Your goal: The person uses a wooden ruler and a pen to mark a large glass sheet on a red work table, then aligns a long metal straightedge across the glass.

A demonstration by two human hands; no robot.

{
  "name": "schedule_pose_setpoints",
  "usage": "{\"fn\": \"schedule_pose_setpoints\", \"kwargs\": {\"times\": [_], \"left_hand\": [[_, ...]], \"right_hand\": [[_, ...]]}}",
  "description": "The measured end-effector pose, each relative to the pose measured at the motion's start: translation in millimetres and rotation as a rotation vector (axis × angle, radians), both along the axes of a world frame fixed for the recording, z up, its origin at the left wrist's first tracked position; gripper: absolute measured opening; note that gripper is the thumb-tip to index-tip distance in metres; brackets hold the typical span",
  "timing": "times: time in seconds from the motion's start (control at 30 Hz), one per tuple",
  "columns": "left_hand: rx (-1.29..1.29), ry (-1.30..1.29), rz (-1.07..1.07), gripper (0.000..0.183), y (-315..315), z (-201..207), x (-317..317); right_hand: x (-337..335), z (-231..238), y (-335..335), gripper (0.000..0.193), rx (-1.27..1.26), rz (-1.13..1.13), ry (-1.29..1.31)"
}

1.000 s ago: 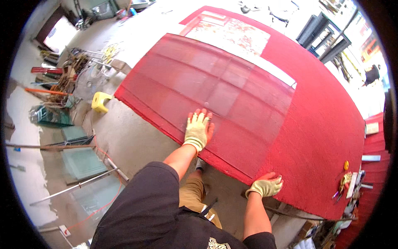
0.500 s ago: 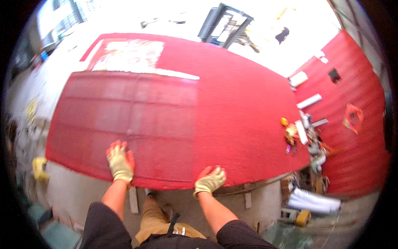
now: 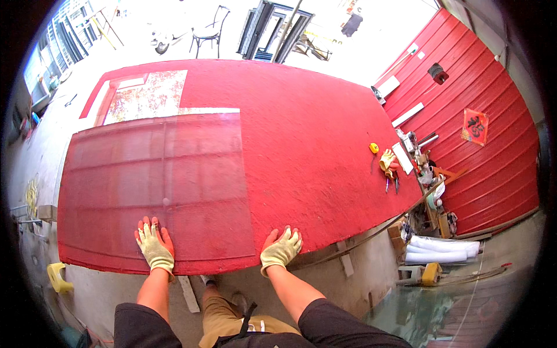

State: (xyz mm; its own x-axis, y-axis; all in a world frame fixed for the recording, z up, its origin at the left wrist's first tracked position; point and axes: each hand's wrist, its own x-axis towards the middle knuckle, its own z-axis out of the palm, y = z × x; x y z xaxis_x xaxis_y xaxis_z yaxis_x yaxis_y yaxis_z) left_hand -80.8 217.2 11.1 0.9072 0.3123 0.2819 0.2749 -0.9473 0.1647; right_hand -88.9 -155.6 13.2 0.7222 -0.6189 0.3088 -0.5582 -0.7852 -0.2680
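A big table with a red fabric-like top (image 3: 313, 151) spreads in front of me. On its left part lies a large clear sheet, looking like a glass pane (image 3: 203, 191), with faint dark reflections across it. My left hand (image 3: 155, 246), in a pale yellow glove with orange fingertips, rests flat on the pane near its front edge, fingers spread. In a matching glove, my right hand (image 3: 280, 246) lies on the red top just right of the pane's corner, by the table's front edge, fingers apart. Neither hand holds anything.
At the table's right side lie a yellow tape measure (image 3: 373, 148), a pair of gloves (image 3: 387, 162) and pliers-like tools (image 3: 392, 184). A lighter sheet (image 3: 154, 93) sits at the far left. Beyond stand a chair (image 3: 210, 32) and dark frames (image 3: 275, 29). White rolls (image 3: 441, 248) lie lower right.
The view has turned, so the table sits further left and the red wall shows more clearly. Both hands still lie flat at the front edge, in about the same places on the table.
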Motion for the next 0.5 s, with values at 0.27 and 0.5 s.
{"fn": "schedule_pose_setpoints", "kwargs": {"times": [0.27, 0.5], "left_hand": [[-0.001, 0.01, 0.0, 0.051, -1.3, 3.1, -0.7], [0.006, -0.015, -0.005, 0.052, -0.7, 2.0, -0.5]], "right_hand": [[-0.3, 4.4, 1.0, 0.052, -0.016, -0.001, 0.034], [-0.4, 8.1, 1.2, 0.053, 0.012, 0.011, 0.018]]}}
